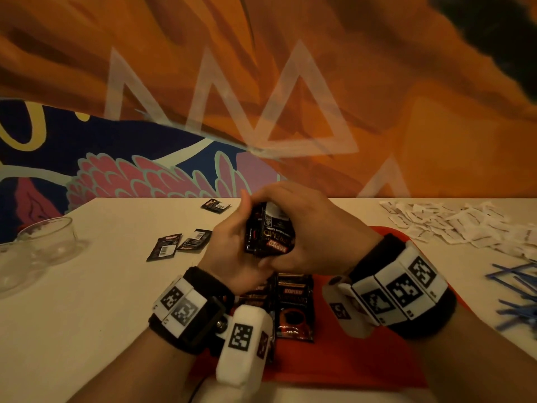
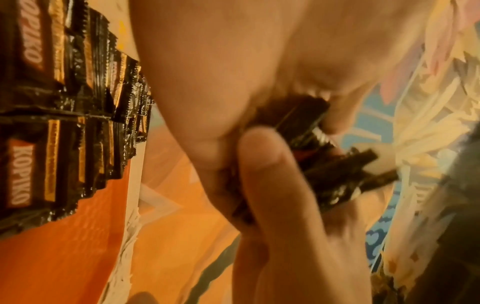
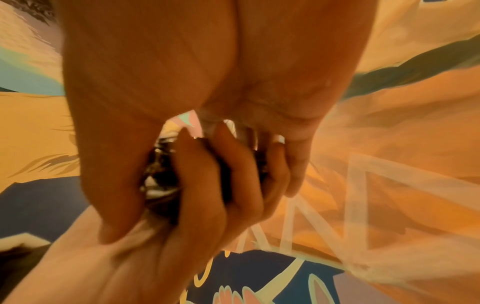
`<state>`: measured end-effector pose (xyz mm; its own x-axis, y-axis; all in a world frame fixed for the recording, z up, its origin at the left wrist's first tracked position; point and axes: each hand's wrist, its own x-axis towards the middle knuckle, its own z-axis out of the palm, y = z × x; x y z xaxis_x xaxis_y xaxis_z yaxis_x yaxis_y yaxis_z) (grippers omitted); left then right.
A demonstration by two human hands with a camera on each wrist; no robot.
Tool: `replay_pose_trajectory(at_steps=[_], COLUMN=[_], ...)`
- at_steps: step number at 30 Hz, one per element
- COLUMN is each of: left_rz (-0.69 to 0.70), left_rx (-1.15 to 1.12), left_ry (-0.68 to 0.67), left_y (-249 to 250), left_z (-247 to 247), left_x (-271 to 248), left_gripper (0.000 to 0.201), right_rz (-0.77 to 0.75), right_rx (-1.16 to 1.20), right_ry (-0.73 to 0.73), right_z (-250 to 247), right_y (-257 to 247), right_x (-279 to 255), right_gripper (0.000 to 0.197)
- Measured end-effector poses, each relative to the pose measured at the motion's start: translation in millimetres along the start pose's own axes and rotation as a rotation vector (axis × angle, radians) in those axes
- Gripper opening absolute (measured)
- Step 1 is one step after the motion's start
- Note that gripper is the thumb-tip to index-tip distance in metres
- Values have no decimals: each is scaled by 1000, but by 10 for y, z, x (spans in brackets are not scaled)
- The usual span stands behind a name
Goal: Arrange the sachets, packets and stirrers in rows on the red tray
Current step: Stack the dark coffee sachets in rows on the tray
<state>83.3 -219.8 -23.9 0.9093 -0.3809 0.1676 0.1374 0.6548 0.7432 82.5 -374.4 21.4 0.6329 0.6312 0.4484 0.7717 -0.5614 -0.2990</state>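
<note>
Both hands hold a bundle of black Kopiko coffee packets (image 1: 268, 231) up above the table. My left hand (image 1: 232, 242) cups it from the left and below; my right hand (image 1: 305, 228) wraps it from the top and right. The bundle's edges (image 2: 332, 170) show in the left wrist view and only dark slivers (image 3: 158, 183) in the right wrist view. Under the hands, more black packets (image 1: 295, 303) lie overlapped in rows (image 2: 64, 123) on the red tray (image 1: 363, 365). Three loose black packets (image 1: 164, 245) (image 1: 196, 239) (image 1: 215, 205) lie on the table at left.
A heap of white sachets (image 1: 453, 225) covers the table's far right. Blue stirrers (image 1: 517, 292) lie scattered at the right edge. Clear glass cups (image 1: 49, 239) stand at the left. A painted wall rises directly behind the table.
</note>
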Motion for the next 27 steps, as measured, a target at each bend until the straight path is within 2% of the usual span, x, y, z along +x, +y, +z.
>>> replay_pose_trajectory(at_steps=[4,7,9,13,14,15,18,19,22,24,26,27], left_rz=[-20,-45,-46,-55,-47,-33,1,-2,-26,-6,17,21], left_rx=[29,25,86,123,132,153,223,227,171,164,185,199], left_ry=[-17,-56,-48,-103,-118,-118,-104,-108,-86,-82,-83,-80], left_y=[-29,-11,-26,-37,-33,-33,-50,-58,-67,-72,-76,-78], left_z=[73,22,2,0,-1,6,35,44,35,21,18,20], left_x=[0,-18,-9,-5,-7,-8,4,2,0,12,22,24], left_gripper=[65,54,56,69,71,74,84,83,87,75,62,61], right_rz=[40,27,27,17,20,20,47,63,69,69,72,80], right_rx=[-21,-29,-48,-73,-78,-67,-26,-38,-137,-122,-83,-76], right_ry=[-17,7,0,51,66,68,10,-3,29,32,8,-8], right_z=[41,21,18,30,24,18,1,4,15,22,33,32], right_y=[-33,-29,-25,-26,-27,-26,-35,-43,-53,-51,-37,-35], right_x=[2,-5,-14,4,6,3,-13,-17,-17,-18,-18,-18], right_gripper=[111,106,101,61,58,60,86,84,63,66,80,87])
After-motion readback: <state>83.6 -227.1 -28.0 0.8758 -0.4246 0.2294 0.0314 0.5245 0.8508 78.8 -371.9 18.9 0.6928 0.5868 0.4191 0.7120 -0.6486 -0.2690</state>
